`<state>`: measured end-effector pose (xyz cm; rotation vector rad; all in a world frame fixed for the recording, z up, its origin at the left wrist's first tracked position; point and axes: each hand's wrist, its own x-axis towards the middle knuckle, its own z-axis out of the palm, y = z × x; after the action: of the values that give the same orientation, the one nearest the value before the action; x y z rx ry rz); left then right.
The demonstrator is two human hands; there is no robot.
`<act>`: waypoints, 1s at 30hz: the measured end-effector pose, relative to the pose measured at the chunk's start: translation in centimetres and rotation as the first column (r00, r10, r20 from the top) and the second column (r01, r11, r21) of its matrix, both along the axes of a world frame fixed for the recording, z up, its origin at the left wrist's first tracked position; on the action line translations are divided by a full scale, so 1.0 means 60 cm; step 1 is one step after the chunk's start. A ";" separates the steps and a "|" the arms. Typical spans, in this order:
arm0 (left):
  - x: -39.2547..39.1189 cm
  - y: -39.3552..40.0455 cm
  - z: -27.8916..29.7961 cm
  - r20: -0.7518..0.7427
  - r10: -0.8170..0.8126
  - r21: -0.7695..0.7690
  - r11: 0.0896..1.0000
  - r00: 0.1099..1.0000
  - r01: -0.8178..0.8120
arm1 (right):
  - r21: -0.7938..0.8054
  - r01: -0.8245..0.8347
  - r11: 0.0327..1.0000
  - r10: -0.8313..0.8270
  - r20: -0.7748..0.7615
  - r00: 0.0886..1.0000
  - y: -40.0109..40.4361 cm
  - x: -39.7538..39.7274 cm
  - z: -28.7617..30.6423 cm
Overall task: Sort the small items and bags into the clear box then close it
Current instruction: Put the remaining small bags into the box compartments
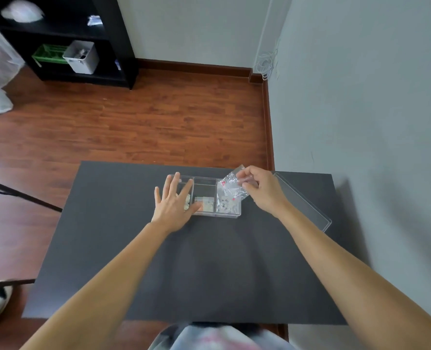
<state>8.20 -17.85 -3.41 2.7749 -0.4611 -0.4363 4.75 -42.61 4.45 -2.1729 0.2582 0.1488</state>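
Left hand (pixel 175 202): flat, fingers spread, holding nothing, palm on the left end of the box (pixel 228 215), covering the left compartment and steadying it. Box sits mid-tabletop (pixel 123 243), long axis running left to right, three compartments side by side, no cover on. Left compartment: something pale shows past the fingers, can't tell what. Middle compartment: small flat packets at the near end. Right compartment: small bags and dark bits already inside. Bag (pixel 230 189): clear, crinkled, pink spots, held tilted above the far part of the right compartment; lower corner looks to be at or just inside the rim, hard to be sure through the plastic. Right hand (pixel 261 189): pinching the bag by its upper right edge, thumb and fingers closed on it, positioned just right of the box. Lid (pixel 307 200): clear, lying flat on the tabletop right of the box, slanting away toward the near right, beside the right forearm. Judgement: bag-drop step, near the end of sorting. The bag's target lies down and slightly left of the right hand; the lid is nearer the right hand, so that hand likely fetches it.
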 end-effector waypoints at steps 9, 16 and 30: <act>-0.005 -0.003 -0.007 -0.066 -0.027 0.116 0.993 0.997 0.034 | -0.434 -0.369 0.822 0.298 -0.224 0.928 0.034 0.043 -0.076; -0.005 -0.004 -0.010 -0.079 -0.020 0.124 0.992 0.997 0.030 | -0.710 -0.009 0.704 0.052 0.038 0.998 0.040 0.001 -0.095; -0.009 -0.013 -0.003 -0.117 -0.003 0.104 0.994 0.993 0.016 | -0.635 -0.206 0.745 -0.006 -0.316 0.949 0.044 0.005 -0.102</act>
<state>7.64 -18.61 -3.62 2.8286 -0.4359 -0.6383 5.07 -39.95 -1.65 -2.8842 0.4121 0.5232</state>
